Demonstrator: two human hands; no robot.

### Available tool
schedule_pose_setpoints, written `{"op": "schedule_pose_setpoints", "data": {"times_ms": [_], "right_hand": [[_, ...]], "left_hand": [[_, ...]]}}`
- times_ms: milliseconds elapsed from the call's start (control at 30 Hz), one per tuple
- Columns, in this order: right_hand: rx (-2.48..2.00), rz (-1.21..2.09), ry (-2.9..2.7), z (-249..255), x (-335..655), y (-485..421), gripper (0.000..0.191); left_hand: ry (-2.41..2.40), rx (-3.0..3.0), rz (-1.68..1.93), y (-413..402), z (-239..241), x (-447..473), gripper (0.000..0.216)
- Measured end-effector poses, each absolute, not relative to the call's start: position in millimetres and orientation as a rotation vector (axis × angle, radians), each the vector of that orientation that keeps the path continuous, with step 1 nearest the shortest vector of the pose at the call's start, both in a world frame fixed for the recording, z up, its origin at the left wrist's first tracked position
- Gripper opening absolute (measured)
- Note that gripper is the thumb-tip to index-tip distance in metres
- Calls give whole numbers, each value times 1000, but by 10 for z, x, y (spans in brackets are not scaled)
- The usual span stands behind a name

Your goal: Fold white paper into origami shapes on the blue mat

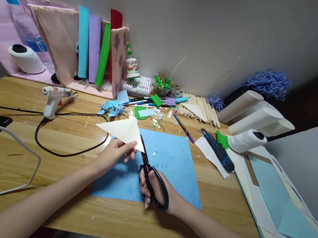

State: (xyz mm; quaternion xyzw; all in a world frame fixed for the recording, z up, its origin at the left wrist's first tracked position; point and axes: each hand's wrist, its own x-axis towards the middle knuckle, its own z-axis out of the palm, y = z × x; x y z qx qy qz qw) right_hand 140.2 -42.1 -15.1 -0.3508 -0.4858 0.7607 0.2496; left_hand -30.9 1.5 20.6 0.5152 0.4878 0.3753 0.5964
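Observation:
My left hand (115, 153) pinches the near corner of a folded cream paper triangle (122, 129), holding it up above a blue sheet (170, 163) that lies flat on the wooden desk. My right hand (154, 188) grips black-handled scissors (148, 168), fingers through the loops. The blades point up and away and meet the triangle's right edge near my left thumb.
A white glue gun (53, 99) with a black cable (66, 153) sits at the left. Wooden sticks (198, 108), paper scraps, markers and upright coloured foam sheets (93, 48) line the back. A utility knife (217, 150) and stacked paper (276, 204) lie at the right. A white cord (22, 179) loops near left.

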Motion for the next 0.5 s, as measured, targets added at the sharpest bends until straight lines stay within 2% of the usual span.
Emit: {"op": "schedule_pose_setpoints", "data": {"times_ms": [500], "right_hand": [[-913,2042,-1399,-140,1435,-426,62]], "left_hand": [[1134,1176,848,-17,209,-295,38]]}}
